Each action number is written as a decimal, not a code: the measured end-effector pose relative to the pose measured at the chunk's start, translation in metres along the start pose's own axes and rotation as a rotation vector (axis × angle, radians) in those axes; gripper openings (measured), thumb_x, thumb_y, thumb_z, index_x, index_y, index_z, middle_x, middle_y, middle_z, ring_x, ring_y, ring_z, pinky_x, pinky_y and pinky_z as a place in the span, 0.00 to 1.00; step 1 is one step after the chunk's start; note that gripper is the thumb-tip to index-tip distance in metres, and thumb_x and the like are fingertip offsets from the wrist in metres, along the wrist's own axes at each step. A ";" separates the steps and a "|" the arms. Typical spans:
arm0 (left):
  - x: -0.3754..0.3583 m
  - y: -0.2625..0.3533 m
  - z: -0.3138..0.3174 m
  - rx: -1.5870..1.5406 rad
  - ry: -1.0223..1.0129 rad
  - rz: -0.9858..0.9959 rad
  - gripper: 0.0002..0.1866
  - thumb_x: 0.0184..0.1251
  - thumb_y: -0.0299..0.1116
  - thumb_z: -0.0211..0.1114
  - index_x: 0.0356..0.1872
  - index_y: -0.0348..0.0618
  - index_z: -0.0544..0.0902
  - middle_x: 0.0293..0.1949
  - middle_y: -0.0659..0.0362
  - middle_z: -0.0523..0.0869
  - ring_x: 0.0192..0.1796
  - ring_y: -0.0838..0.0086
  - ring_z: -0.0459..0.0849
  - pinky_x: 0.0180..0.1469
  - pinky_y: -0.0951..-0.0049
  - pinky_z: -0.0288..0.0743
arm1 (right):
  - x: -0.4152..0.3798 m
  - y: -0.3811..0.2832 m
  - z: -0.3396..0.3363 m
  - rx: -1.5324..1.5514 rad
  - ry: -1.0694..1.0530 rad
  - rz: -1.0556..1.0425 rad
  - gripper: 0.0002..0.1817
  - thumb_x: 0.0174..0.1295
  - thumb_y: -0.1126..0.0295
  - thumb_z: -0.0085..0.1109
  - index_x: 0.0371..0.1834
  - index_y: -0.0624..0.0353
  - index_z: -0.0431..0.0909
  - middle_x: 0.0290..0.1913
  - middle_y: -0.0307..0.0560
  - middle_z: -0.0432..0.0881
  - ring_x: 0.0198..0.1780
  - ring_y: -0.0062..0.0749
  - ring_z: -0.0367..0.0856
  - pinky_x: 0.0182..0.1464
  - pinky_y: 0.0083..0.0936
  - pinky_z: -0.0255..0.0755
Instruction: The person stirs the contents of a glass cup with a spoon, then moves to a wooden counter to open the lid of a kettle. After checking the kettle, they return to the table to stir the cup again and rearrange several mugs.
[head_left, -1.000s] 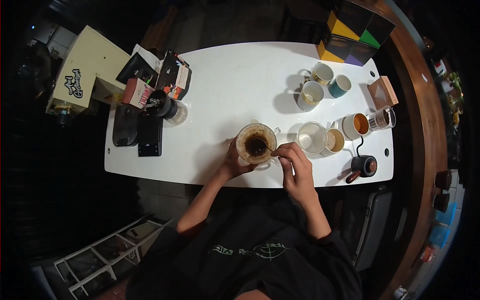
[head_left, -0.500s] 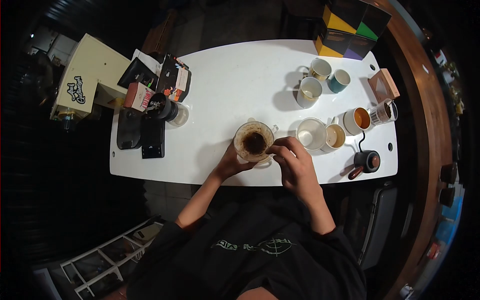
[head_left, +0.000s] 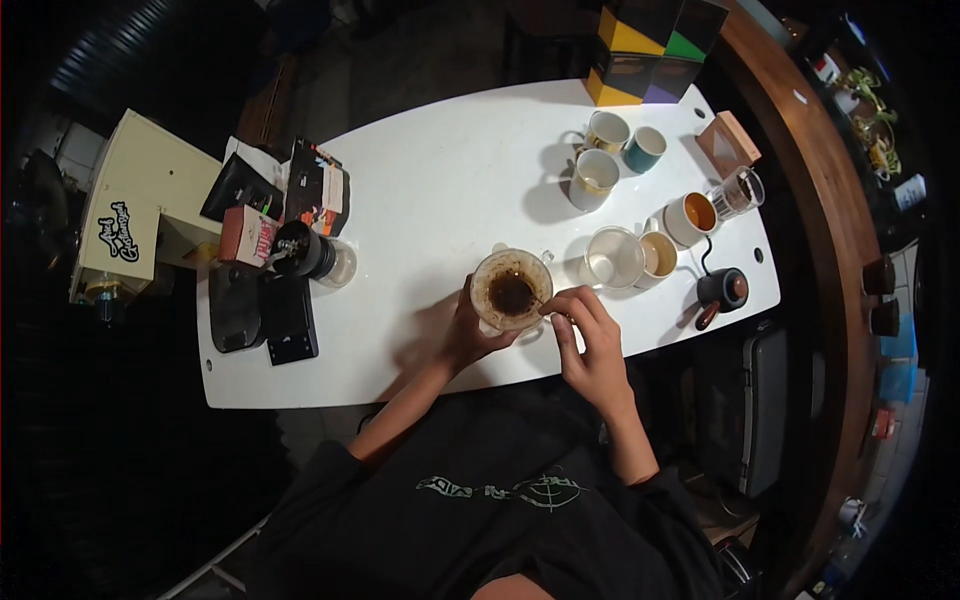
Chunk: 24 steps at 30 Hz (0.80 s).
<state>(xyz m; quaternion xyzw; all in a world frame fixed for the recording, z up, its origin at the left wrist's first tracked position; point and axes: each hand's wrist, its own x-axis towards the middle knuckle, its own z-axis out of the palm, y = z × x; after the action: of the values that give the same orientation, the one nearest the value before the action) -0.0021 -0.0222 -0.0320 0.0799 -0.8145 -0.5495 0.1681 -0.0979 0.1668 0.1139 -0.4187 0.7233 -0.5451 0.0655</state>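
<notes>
Brown coffee grounds sit in a stained dripper, which lies between the left hand, wrapped round its left side, and the right hand, pinching something thin, mostly hidden, at its right rim. Beyond, a white table fills the dim room, bearing five opaque cups and one black kettle.

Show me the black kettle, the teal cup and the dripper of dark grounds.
Black kettle (head_left: pixel 717 290): head view, on its body.
Teal cup (head_left: pixel 641 159): head view, on its outer wall.
Dripper (head_left: pixel 510 263): head view, on its stained inner wall.
</notes>
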 end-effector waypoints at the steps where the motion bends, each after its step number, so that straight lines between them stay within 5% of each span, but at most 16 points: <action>1: 0.001 0.000 0.000 -0.007 0.001 0.018 0.44 0.46 0.35 0.83 0.65 0.37 0.69 0.59 0.48 0.77 0.62 0.55 0.79 0.64 0.58 0.75 | 0.000 -0.001 0.001 0.029 0.021 0.030 0.06 0.68 0.78 0.56 0.45 0.64 0.80 0.41 0.54 0.79 0.41 0.49 0.82 0.45 0.36 0.76; 13: 0.009 0.023 -0.007 0.072 0.106 0.190 0.43 0.44 0.36 0.83 0.64 0.38 0.71 0.55 0.50 0.77 0.56 0.53 0.82 0.58 0.58 0.78 | 0.001 0.012 0.008 0.146 0.063 0.215 0.10 0.76 0.70 0.52 0.43 0.66 0.80 0.36 0.47 0.83 0.38 0.32 0.81 0.44 0.26 0.73; 18: 0.009 0.026 -0.009 0.142 0.115 0.210 0.39 0.45 0.37 0.82 0.61 0.37 0.75 0.55 0.49 0.77 0.54 0.53 0.83 0.56 0.57 0.79 | -0.001 0.013 0.010 0.299 0.042 0.373 0.13 0.79 0.66 0.48 0.43 0.65 0.77 0.27 0.39 0.77 0.32 0.19 0.73 0.37 0.21 0.68; 24: 0.012 0.027 -0.009 0.192 0.121 0.268 0.40 0.45 0.39 0.83 0.61 0.38 0.75 0.56 0.50 0.77 0.54 0.54 0.82 0.55 0.57 0.78 | -0.001 0.022 0.012 0.523 0.062 0.415 0.17 0.81 0.62 0.43 0.38 0.62 0.73 0.27 0.36 0.73 0.30 0.18 0.70 0.36 0.19 0.65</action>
<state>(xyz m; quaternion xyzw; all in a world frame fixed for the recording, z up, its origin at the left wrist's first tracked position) -0.0083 -0.0239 -0.0019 0.0192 -0.8550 -0.4359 0.2803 -0.1020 0.1600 0.0905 -0.2147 0.6304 -0.6999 0.2581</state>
